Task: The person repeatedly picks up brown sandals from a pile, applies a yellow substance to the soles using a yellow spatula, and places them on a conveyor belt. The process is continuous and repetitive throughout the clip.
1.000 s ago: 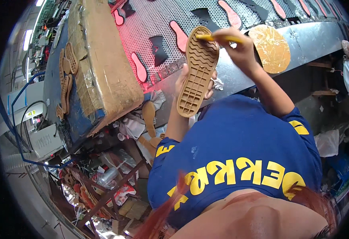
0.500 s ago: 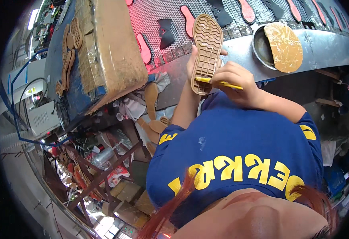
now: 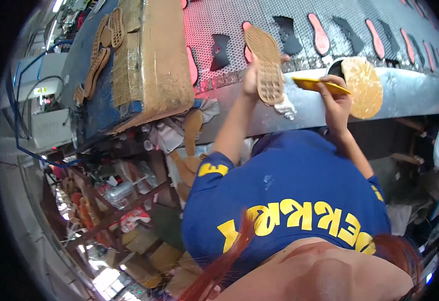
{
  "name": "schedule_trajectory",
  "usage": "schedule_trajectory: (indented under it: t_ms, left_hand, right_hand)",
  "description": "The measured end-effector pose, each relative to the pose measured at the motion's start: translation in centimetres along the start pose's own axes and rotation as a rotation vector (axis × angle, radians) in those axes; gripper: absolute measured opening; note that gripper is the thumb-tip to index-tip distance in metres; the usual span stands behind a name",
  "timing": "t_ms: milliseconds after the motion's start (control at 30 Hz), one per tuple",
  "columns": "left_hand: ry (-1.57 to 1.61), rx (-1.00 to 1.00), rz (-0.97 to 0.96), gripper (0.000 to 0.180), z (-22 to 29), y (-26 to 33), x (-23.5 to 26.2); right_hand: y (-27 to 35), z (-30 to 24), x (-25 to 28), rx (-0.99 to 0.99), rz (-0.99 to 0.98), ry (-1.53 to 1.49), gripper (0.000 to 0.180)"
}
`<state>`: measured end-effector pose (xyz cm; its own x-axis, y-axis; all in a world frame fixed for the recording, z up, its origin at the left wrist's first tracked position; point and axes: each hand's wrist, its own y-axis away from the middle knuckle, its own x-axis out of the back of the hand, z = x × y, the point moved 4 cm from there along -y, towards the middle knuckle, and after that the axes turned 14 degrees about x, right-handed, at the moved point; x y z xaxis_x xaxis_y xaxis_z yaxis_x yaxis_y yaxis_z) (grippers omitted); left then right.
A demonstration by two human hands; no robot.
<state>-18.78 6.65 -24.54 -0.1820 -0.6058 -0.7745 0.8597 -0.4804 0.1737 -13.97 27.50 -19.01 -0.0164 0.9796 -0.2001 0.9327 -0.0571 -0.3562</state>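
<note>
The left grip (image 3: 251,81) was closed around a tan sole (image 3: 268,62) at the upper centre of the frame. The right grip (image 3: 337,102) pinched a yellow tool (image 3: 307,84), apart from the sole. A tan slab (image 3: 365,88) lay at upper right; along the top, mesh (image 3: 219,17) carried pink insoles (image 3: 319,37) and black pieces (image 3: 348,35).

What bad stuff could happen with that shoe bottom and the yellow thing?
The shoe bottom might slip, since only the left hand holds it. The right hand, gripping the yellow tool, looks close to the bowl and might bump it. The round board only partly covers that bowl, so it could slide off.
</note>
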Motion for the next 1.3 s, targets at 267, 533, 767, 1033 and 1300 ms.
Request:
schedule_trajectory:
  t_ms: [267,533,767,1033,1300]
  left_hand:
    - [-0.034,-0.353,0.566,0.067,14.6,-7.3,21.3]
    - [-1.434,-0.238,1.673,0.052,-4.5,14.3,23.3]
    - [-1.167,0.488,2.024,0.042,-2.8,33.8,23.8]
    - [-1.484,0.417,1.951,0.031,-4.0,38.0,24.5]
    - [-0.614,-0.028,1.058,0.054,-6.5,29.3,18.2]
  right_hand:
    - [1.0,4.3,6.9,-0.165,0.033,0.087,0.017]
    - [5.6,6.8,14.4,-0.123,0.229,0.362,0.022]
    - [2.2,8.5,16.4,-0.137,0.157,0.304,0.025]
    - [0.5,8.9,12.6,0.048,-0.128,0.644,0.024]
    - [3.4,13.1,16.1,0.135,-0.125,0.936,0.016]
